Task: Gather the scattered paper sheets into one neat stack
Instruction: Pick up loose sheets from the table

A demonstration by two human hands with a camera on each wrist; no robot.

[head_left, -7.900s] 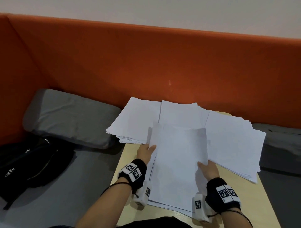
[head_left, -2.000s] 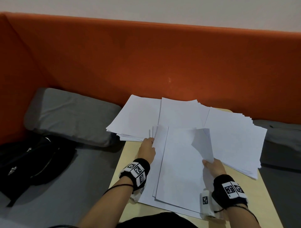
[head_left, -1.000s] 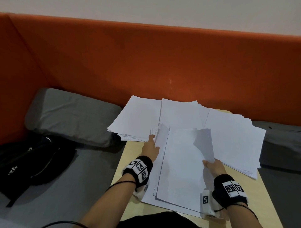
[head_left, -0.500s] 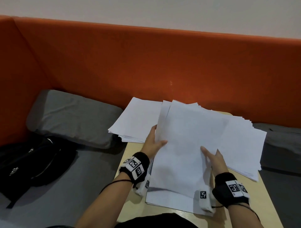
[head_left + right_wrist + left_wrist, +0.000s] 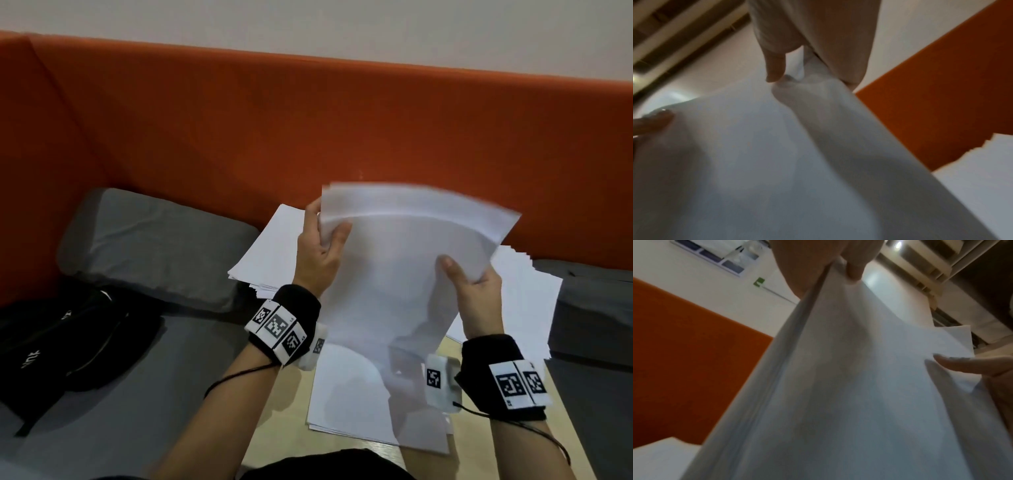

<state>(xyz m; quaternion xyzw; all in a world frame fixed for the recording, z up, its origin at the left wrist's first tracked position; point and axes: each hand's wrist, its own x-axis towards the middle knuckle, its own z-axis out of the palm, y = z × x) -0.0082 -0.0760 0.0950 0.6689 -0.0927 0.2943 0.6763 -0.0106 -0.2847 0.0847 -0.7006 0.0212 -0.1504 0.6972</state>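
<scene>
Near edge: flat stack lies on the pale wood table. Above it, a lifted bundle of sheets hangs bowed between 2 hands. Left hand pinches its left edge; right hand clamps the right edge. Paper is light, limp and slick, so it is best held at opposite edges. Beyond: 2 fanned piles, grey cushion, orange backrest.
</scene>
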